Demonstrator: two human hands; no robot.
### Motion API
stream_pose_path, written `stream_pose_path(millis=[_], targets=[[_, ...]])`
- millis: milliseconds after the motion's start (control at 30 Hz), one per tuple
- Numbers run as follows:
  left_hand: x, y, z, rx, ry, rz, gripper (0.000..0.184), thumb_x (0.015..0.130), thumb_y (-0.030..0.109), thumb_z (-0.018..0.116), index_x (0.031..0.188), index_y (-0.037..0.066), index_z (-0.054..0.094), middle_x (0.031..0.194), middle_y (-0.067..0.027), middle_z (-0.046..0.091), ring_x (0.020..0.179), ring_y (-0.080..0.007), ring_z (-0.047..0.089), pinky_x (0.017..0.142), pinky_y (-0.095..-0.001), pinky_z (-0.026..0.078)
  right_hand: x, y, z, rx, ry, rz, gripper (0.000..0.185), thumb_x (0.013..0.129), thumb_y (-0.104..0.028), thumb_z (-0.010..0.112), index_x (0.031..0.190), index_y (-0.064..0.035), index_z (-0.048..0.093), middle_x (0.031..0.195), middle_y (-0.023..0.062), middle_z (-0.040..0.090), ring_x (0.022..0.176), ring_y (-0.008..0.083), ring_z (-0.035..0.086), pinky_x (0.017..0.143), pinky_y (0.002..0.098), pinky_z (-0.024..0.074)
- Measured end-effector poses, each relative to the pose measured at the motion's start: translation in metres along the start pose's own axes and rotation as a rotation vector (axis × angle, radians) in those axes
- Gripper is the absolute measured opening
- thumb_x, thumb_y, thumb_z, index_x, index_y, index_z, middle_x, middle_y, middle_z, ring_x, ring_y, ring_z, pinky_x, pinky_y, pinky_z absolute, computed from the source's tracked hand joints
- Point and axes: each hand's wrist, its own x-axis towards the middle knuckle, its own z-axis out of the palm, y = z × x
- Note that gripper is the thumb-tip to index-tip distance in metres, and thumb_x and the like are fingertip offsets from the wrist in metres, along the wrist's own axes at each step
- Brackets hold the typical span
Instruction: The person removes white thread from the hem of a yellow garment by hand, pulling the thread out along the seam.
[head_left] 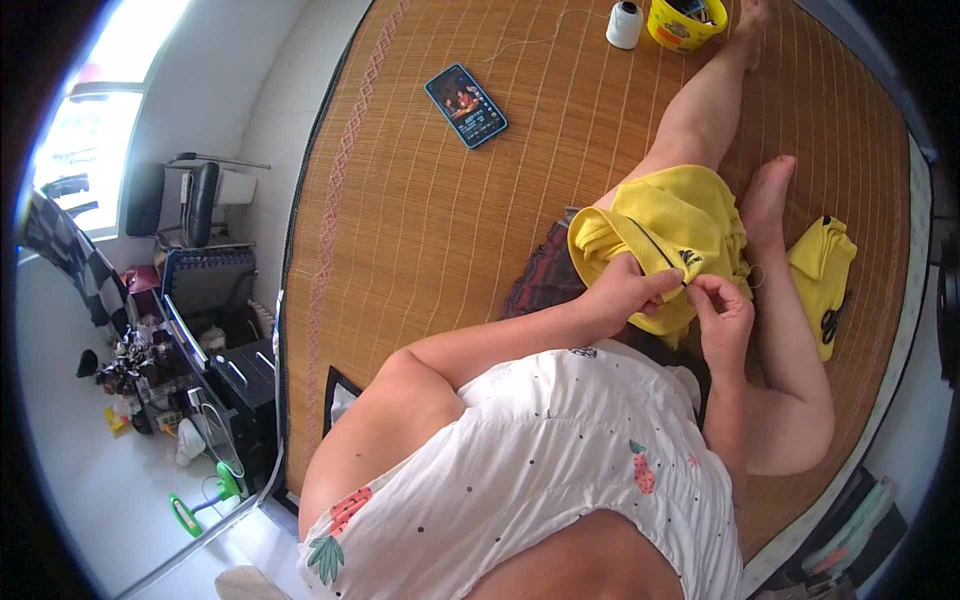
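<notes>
A yellow garment (680, 210) with a dark stripe and a small dark emblem is draped over my lap and one leg. My left hand (632, 293) is closed on its edge, thumb on the cloth beside the dark stripe. Close by, my right hand (722, 315) has its fingertips pinched together at the end of that stripe; whatever is between them is too small to make out. A thin pale loop of thread (757, 275) shows just above the right hand. Black-handled scissors (829, 325) lie at the right on another folded yellow cloth (822, 265).
A phone (467, 106) with a lit screen lies on the woven mat (400, 250). At the top stand a white thread spool (624, 26), its thread trailing left, and a yellow tub (680, 35) holding small items. Beyond the mat's left edge is a cluttered black cabinet (245, 385).
</notes>
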Motion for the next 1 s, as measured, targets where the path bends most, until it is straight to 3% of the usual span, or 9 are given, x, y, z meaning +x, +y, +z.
stream_pose_path(millis=[300,367,467,600,733,867,933,967,1000], targets=[[0.001,0.006,0.0,0.239,-0.003,0.086,0.019,0.08,0.017,0.059,0.09,0.002,0.056,0.077,-0.0015,0.057,0.064,-0.01,0.052,0.056,-0.0243,0.042,-0.001,-0.042,0.015,-0.205,0.018,-0.011,0.01,0.084,-0.006,0.051,0.092,-0.0012,0.048,0.07,0.0135,0.058,0.063,0.0237,0.059,0.056,0.0315,0.0441],[-0.001,-0.002,0.0,0.346,-0.013,0.461,0.014,0.079,0.014,0.059,0.079,0.0,0.056,0.068,0.0006,0.054,0.055,-0.0055,0.047,0.047,-0.0213,0.036,0.0,-0.039,0.017,-0.237,0.022,-0.055,0.01,0.084,-0.008,0.051,0.09,-0.0015,0.048,0.07,0.0136,0.058,0.063,0.0259,0.059,0.055,0.0328,0.0439],[-0.006,0.004,0.002,0.297,-0.006,0.47,0.015,0.079,0.013,0.059,0.074,0.0,0.056,0.063,0.0016,0.053,0.052,-0.0032,0.045,0.042,-0.0198,0.034,0.005,-0.035,0.015,-0.36,0.013,-0.17,0.009,0.084,-0.01,0.051,0.086,-0.002,0.049,0.072,0.0136,0.057,0.063,0.0299,0.058,0.055,0.0345,0.0437],[0.016,-0.012,-0.016,0.669,0.002,0.968,0.016,0.079,0.014,0.06,0.074,-0.001,0.057,0.066,0.0012,0.055,0.054,-0.0038,0.046,0.043,-0.02,0.035,0.015,-0.037,0.015,-0.546,0.059,-0.347,0.008,0.08,-0.01,0.054,0.081,-0.0025,0.053,0.077,0.0135,0.055,0.072,0.0326,0.054,0.062,0.0377,0.043],[0.01,-0.004,-0.016,0.436,-0.09,0.494,0.013,0.079,0.013,0.059,0.079,-0.001,0.057,0.072,-0.0009,0.057,0.057,-0.0058,0.05,0.047,-0.0201,0.04,0.022,-0.033,0.018,-0.586,0.124,-0.537,0.008,0.072,-0.007,0.057,0.079,-0.0052,0.054,0.082,0.0086,0.049,0.083,0.0289,0.047,0.075,0.0389,0.0359],[0.01,0.0,-0.013,0.216,-0.074,0.174,0.014,0.078,0.011,0.058,0.085,-0.001,0.058,0.077,-0.003,0.059,0.06,-0.0077,0.054,0.052,-0.0202,0.044,0.043,-0.04,0.003,-0.529,0.388,-0.822,0.007,0.071,-0.009,0.058,0.076,-0.0078,0.053,0.074,0.0054,0.045,0.074,0.0238,0.046,0.068,0.0343,0.0362],[0.018,-0.028,-0.032,-0.075,-0.02,-0.064,0.014,0.079,0.011,0.058,0.086,-0.001,0.056,0.077,-0.0036,0.057,0.058,-0.0085,0.051,0.051,-0.02,0.043,0.043,-0.061,-0.013,-0.229,0.52,-0.767,0.005,0.078,-0.006,0.054,0.081,-0.0065,0.05,0.08,0.0055,0.047,0.077,0.0201,0.046,0.072,0.0322,0.038],[0.021,-0.026,-0.032,-0.04,-0.007,-0.003,0.013,0.079,0.011,0.058,0.085,0.0,0.056,0.075,-0.0033,0.057,0.057,-0.0086,0.051,0.05,-0.0199,0.042,0.044,-0.077,-0.02,0.015,0.588,-0.649,0.004,0.083,-0.002,0.051,0.085,-0.0049,0.048,0.087,0.0064,0.05,0.084,0.0189,0.047,0.079,0.0327,0.0393],[0.021,-0.018,-0.029,0.005,0.0,0.053,0.012,0.079,0.011,0.058,0.084,0.0,0.056,0.074,-0.003,0.056,0.055,-0.0087,0.05,0.05,-0.0198,0.042,0.056,-0.079,-0.032,0.156,0.495,-0.782,0.003,0.086,-0.006,0.047,0.089,-0.0062,0.046,0.089,0.0062,0.049,0.082,0.0156,0.047,0.08,0.0296,0.0401]])
